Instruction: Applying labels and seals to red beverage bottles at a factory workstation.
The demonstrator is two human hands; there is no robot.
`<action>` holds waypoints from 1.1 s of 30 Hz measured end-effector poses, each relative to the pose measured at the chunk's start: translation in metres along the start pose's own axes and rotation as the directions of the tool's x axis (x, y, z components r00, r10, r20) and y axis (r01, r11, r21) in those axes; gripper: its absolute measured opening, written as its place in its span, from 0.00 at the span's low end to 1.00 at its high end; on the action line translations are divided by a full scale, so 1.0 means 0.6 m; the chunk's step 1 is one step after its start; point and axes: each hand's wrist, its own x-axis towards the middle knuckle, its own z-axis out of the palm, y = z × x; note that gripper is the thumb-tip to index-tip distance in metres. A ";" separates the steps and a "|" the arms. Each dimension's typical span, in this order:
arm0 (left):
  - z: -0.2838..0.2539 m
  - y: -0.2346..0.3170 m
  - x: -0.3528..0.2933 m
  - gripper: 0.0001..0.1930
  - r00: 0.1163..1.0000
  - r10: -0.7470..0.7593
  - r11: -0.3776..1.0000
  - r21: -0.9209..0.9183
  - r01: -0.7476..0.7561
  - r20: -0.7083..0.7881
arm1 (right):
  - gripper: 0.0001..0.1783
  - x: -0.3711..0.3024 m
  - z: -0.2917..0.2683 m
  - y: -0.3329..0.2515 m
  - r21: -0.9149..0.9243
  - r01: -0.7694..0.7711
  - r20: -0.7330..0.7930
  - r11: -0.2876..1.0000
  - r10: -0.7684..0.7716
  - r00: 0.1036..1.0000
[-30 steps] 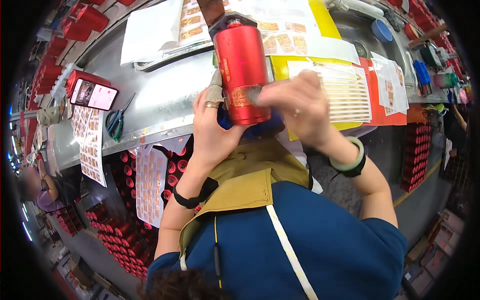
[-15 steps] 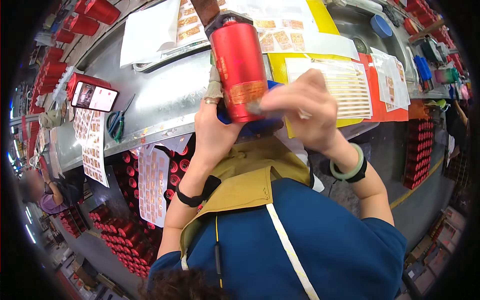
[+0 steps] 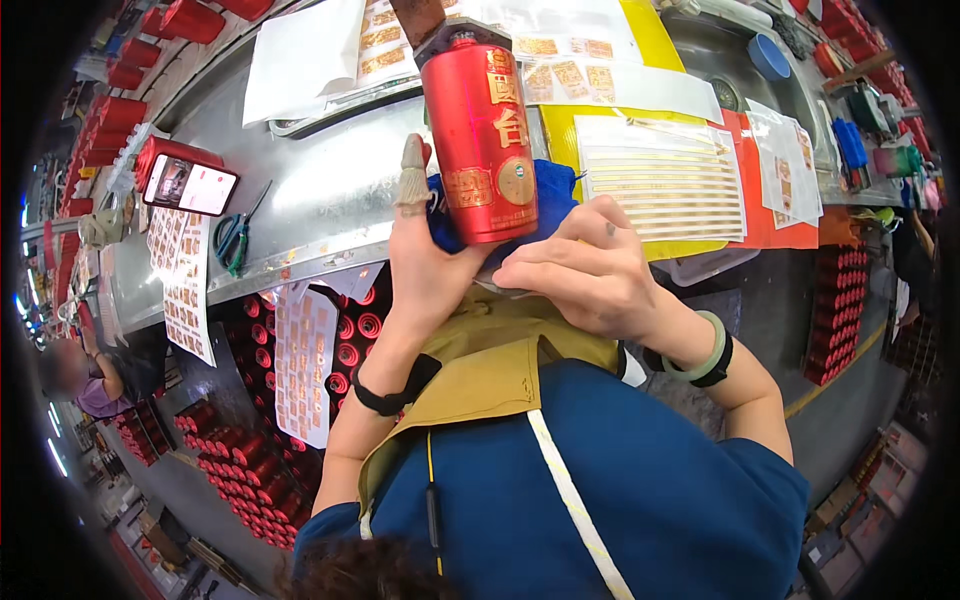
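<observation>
A red bottle [image 3: 478, 140] with gold lettering and a round gold emblem lies with its neck in a dark metal holder [image 3: 450, 38] and its base toward me. My left hand [image 3: 425, 240] is at the left of the base, one wrapped finger stretched up apart from the bottle. Its other fingers are hidden beneath the bottle. Blue cloth [image 3: 556, 182] shows on both sides of the bottle. My right hand [image 3: 590, 268] is closed in a pinch just below the base, near my left palm. A small greyish edge shows at its fingertips, too little to name.
Gold-striped sheets [image 3: 660, 180] lie on yellow and orange boards at the right. A phone [image 3: 190, 187] leans on a red container, with scissors [image 3: 233, 240] and a sticker sheet [image 3: 185, 290] nearby. A sink [image 3: 705, 60] is at the far right. Red bottles are stacked below.
The bottle has turned, so its large gold lettering and emblem now face up. My right hand has moved down off the bottle's base. The wrapped left finger has come away from the bottle's side.
</observation>
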 end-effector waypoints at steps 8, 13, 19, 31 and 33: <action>-0.007 -0.003 -0.011 0.48 0.997 0.070 0.997 0.037 -0.071 0.031 | 0.13 0.030 -0.009 -0.003 -0.040 0.021 0.023 0.999 -0.021 1.000; 0.005 0.001 -0.011 0.50 0.988 -0.125 0.991 -0.032 0.128 0.088 | 0.12 0.091 0.003 0.074 -0.213 -0.073 -0.153 0.974 0.040 0.987; -0.004 -0.009 -0.015 0.43 0.973 0.222 0.954 0.190 -0.230 0.062 | 0.09 0.138 -0.109 0.149 -0.029 -0.361 -0.473 0.932 0.306 0.826; -0.001 -0.012 -0.021 0.41 0.997 0.072 0.993 0.100 -0.069 -0.025 | 0.17 -0.012 -0.079 0.269 -0.413 -0.684 0.062 0.602 0.767 0.638; -0.003 -0.001 -0.018 0.42 0.999 0.026 0.995 0.095 -0.024 -0.023 | 0.15 -0.015 -0.076 0.286 -0.364 -0.717 0.093 0.595 0.789 0.607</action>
